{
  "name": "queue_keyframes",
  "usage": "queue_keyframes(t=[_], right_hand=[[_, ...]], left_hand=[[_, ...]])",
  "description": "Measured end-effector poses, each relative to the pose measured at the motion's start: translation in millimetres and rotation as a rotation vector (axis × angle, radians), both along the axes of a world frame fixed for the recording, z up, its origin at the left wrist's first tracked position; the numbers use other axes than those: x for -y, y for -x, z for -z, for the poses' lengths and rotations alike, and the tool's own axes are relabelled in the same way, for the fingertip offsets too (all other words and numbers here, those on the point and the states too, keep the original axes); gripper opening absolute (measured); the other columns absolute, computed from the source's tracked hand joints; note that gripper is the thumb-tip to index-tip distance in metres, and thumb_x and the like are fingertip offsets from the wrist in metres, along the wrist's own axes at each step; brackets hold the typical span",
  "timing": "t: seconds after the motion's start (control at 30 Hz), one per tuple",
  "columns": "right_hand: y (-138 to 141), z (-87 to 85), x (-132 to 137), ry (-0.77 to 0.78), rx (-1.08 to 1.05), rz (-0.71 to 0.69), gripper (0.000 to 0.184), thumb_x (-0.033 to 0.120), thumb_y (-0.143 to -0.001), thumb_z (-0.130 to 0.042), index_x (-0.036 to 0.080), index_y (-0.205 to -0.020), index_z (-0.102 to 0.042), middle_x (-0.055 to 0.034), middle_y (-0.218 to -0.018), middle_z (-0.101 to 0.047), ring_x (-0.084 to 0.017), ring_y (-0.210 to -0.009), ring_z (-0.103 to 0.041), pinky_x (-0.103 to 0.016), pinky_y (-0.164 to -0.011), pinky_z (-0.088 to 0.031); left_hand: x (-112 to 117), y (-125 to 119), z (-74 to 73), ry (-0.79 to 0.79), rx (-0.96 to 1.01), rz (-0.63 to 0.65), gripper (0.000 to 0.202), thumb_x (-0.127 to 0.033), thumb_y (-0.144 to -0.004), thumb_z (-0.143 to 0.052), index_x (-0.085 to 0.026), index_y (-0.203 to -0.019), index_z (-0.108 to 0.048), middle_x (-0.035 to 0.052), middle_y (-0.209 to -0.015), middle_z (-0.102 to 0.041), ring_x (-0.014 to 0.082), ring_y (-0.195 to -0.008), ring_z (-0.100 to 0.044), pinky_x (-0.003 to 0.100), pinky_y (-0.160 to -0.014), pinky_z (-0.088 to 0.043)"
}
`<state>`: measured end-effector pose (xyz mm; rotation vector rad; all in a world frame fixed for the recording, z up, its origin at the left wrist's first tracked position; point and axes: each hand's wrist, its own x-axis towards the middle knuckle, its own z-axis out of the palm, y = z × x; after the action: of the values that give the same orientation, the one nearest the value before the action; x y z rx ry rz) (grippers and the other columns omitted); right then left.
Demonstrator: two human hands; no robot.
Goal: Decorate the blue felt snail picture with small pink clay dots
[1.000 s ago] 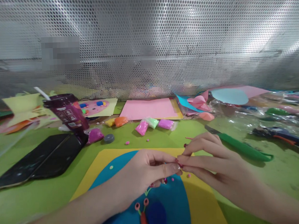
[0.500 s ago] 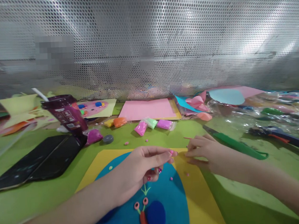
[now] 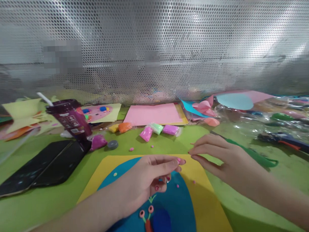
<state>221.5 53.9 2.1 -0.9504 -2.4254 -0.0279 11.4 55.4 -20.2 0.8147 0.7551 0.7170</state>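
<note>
ok, the left hand (image 3: 146, 179) hovers over the blue cutout (image 3: 177, 203), fingers curled in, thumb and forefinger pressed close. the pink at the tips may be nails or a crumb of clay, cannot tell. the right hand (image 3: 222, 157) is just beside it, tips nearly meeting the left ones, and its fingers are drawn narrow in a pinch. a thin pink sliver (image 3: 192, 144) shows by its top finger, too small to tell if it is gripped.

the blue cutout lies on a yellow sheet (image 3: 199, 172) at the middle of the table's near edge. a clay snail (image 3: 147, 219) sits on it toward that edge. tiny pink dots (image 3: 177, 186) are stuck on the blue just under the hands, with one more on the yellow.

the step looks like working a very small bit of clay between the fingertips above the cutout. any setting down would call for a light, exact touch on a bare patch, clear of the dots already there.

a green tool (image 3: 254, 155) lies right behind the right hand. clay packets (image 3: 146, 133) sit mid-table and a black phone (image 3: 44, 165) is toward the left edge, with a purple cup (image 3: 69, 119) behind it. the table (image 3: 58, 197) has a green cover.
</note>
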Motion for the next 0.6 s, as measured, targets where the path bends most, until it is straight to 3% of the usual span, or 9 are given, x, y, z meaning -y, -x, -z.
queue_keyframes(t=[0.13,0.33,0.6], right_hand=[[12,-1.7,16,-0.008,-0.234,-0.015,0.014,0.011,-0.086,-0.050,0.021,-0.089,-0.060,-0.0031,-0.086,-0.059,-0.015,-0.080,-0.058,-0.024,-0.066,-0.049],[22,-3.0,26,-0.030,-0.301,0.009,0.017,0.010,-0.082,-0.050,0.022,-0.087,-0.063,-0.0016,-0.083,-0.060,-0.012,-0.075,-0.059,-0.019,-0.062,-0.050],[24,-0.9,24,0.087,-0.372,-0.002,0.015,0.012,-0.081,-0.055,0.023,-0.085,-0.063,-0.0001,-0.081,-0.061,-0.012,-0.074,-0.059,-0.020,-0.061,-0.050]], left_hand=[[3,-4,0.4,0.003,0.014,0.013,0.014,-0.026,-0.067,-0.075,-0.014,-0.073,-0.069,0.0007,-0.071,-0.058,0.0043,-0.052,-0.036,0.020,-0.045,-0.021],[9,-5,0.4,-0.027,0.016,0.070,0.013,-0.029,-0.072,-0.071,-0.016,-0.072,-0.069,-0.0009,-0.070,-0.056,0.0052,-0.053,-0.037,0.020,-0.045,-0.022],[9,-4,0.5,-0.030,0.004,0.055,0.012,-0.029,-0.070,-0.072,-0.017,-0.073,-0.070,-0.0006,-0.070,-0.056,0.0057,-0.055,-0.039,0.020,-0.046,-0.023]])
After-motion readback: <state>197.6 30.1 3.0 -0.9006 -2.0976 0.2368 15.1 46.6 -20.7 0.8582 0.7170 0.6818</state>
